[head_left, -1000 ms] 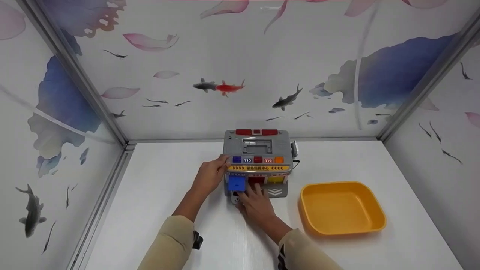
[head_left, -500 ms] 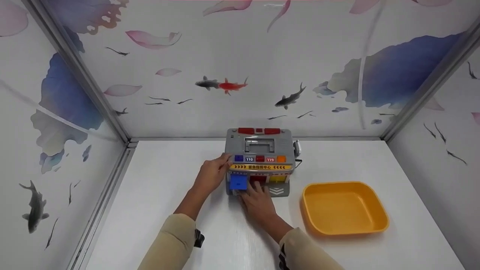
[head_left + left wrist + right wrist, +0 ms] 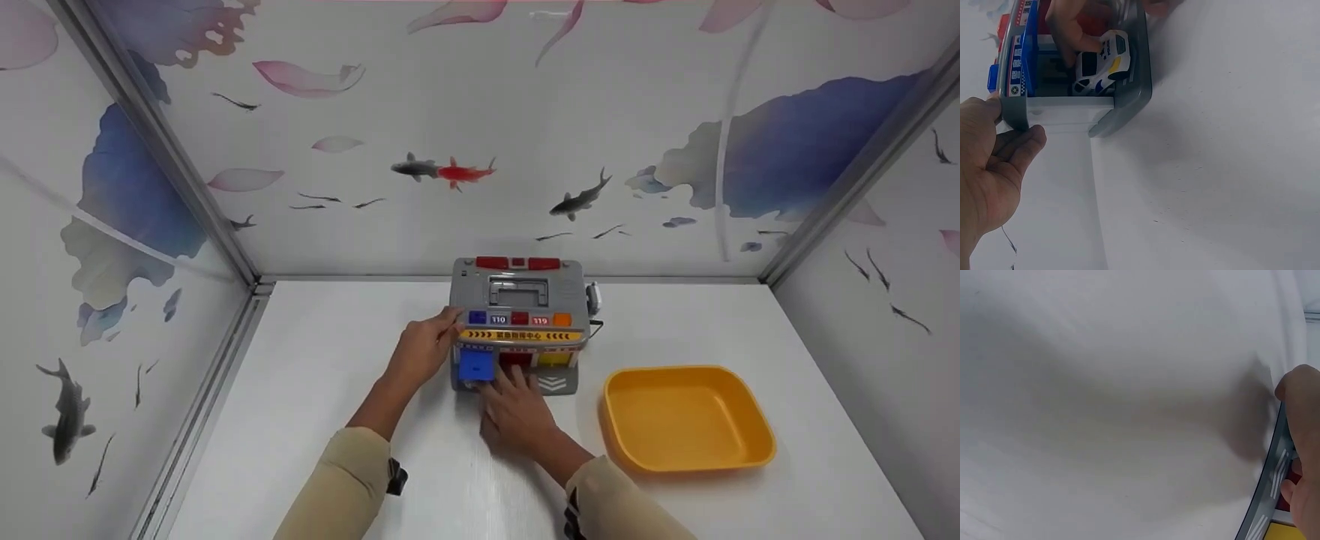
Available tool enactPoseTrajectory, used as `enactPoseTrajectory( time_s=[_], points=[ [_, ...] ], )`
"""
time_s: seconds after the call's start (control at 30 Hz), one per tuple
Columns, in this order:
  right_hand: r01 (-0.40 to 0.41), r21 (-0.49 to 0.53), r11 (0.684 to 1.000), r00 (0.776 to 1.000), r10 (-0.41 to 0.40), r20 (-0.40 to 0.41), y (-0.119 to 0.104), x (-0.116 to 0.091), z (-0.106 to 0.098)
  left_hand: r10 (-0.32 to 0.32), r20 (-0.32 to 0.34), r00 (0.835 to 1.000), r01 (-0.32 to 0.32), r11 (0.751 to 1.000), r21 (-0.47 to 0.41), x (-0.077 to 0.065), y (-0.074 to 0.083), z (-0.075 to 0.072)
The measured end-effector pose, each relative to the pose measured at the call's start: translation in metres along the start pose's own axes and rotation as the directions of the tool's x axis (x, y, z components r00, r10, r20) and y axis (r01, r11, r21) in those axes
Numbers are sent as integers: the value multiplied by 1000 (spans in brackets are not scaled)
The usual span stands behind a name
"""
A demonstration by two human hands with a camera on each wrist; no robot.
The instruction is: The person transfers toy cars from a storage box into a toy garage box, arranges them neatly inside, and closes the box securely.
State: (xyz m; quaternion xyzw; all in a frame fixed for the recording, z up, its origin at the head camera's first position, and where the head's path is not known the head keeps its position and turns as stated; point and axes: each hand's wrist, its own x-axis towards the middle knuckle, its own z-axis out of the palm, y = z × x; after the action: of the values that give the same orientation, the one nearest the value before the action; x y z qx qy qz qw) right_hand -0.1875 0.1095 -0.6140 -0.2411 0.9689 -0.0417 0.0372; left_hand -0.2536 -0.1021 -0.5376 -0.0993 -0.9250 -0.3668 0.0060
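A grey toy emergency station (image 3: 469, 289) with red lights on its roof stands near the back wall. My left hand (image 3: 424, 345) grips its front left corner, thumb above and fingers against the side in the left wrist view. The blue door (image 3: 477, 366) of the left bay is swung up. Inside that bay's opening sits a white toy police car (image 3: 1112, 53), nose outward. My right hand (image 3: 517, 416) is at the bay, one finger touching the car's side in the left wrist view. Its thumb is apart from the car.
A yellow-orange plastic tray (image 3: 690, 420) lies to the right of the station on the white table (image 3: 337, 322). A small handset (image 3: 593, 298) hangs on the station's right side. Printed walls enclose the table at the back and sides.
The toy car has gone back from the front edge of the station into the left bay. My right hand has turned slightly, its thumb away from the car. My left hand keeps its place.
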Motion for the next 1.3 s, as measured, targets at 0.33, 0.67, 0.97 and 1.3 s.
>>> enactPoseTrajectory(
  time_s=[0.33,0.67,0.97,1.3],
  points=[
    [-9,41,999,997,6,71,4,2,-5,-15,9,1000,15,1000,-3,-1,-1,1],
    [-5,-24,1000,998,7,69,7,6,-7,-26,21,999,26,1000,8,1,1,0],
    [-12,-18,1000,998,14,60,8,8,-8,-6,3,1000,7,1000,-24,0,-2,1],
    [-2,-42,999,997,5,76,8,9,-9,-39,20,999,39,999,-25,1,0,0]
  ],
)
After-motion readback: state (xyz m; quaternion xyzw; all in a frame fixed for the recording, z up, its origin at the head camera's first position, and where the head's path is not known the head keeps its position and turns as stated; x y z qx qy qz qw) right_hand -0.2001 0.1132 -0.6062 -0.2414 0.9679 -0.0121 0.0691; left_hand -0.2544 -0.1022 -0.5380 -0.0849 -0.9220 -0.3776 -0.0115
